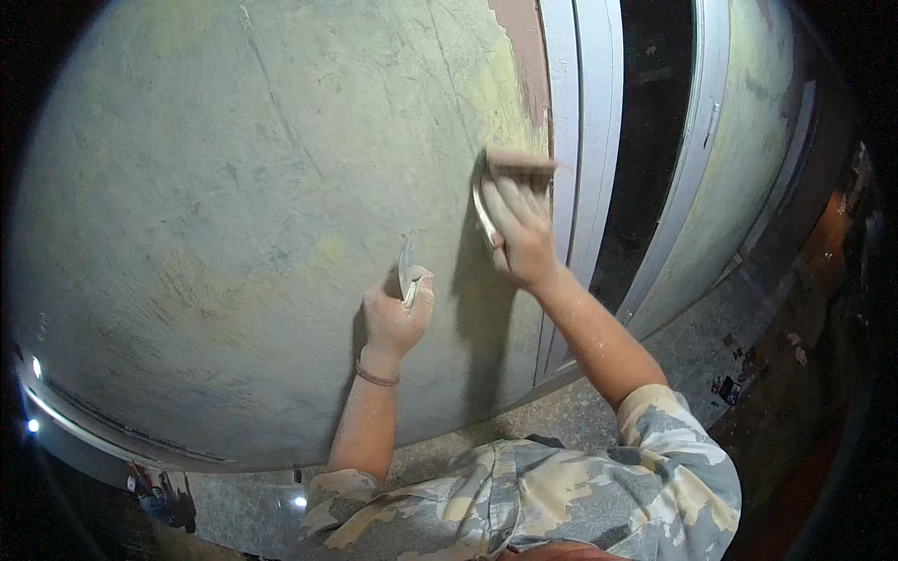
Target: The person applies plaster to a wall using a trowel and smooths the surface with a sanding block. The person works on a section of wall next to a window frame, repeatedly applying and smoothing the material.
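Note:
My left hand (398, 313) is closed around the handle of a putty knife (404, 266), its thin metal blade pointing up and seen nearly edge-on close to the wall. Higher and to the right, my right hand (524, 238) grips what looks like a piece of brown sandpaper (519, 163), with a pale curved edge on its left side. It lies against the wall (281, 234) beside the white frame, slightly smeared by motion. Grey-green filler with yellowish patches and scratches covers that wall. White dust coats both hands.
Right of my right hand runs a white door or window frame (585, 122) around a dark opening (645, 122). A strip of pinkish bare wall (526, 47) borders it above. Below is a dusty grey floor (243, 510), with small dark objects (728, 388) at the right.

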Available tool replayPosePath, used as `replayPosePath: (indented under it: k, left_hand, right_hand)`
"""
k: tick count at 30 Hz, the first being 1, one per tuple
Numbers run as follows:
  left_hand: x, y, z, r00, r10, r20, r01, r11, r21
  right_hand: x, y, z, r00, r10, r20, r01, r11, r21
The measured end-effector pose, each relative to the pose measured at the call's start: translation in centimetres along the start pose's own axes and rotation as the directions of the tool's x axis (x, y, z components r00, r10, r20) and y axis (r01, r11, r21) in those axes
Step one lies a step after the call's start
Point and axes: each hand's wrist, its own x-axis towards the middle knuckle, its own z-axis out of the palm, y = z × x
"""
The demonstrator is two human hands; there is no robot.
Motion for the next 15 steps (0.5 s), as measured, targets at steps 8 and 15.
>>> replayPosePath:
  k: [8, 15]
  left_hand:
    - [-0.9, -0.8, 1.0, 0.996, -0.088, -0.005, 0.087, 0.989, -0.12]
    - [-8.6, -2.5, 2.5, 0.873, -0.455, 0.175, 0.487, 0.8, -0.35]
  right_hand:
    - [-7.3, 0.8, 2.1, 0.944, -0.016, 0.33, -0.051, 0.979, 0.196]
    - [-43.3, -1.1, -9.6, -0.147, 0.572, 0.807, -0.654, 0.556, -0.513]
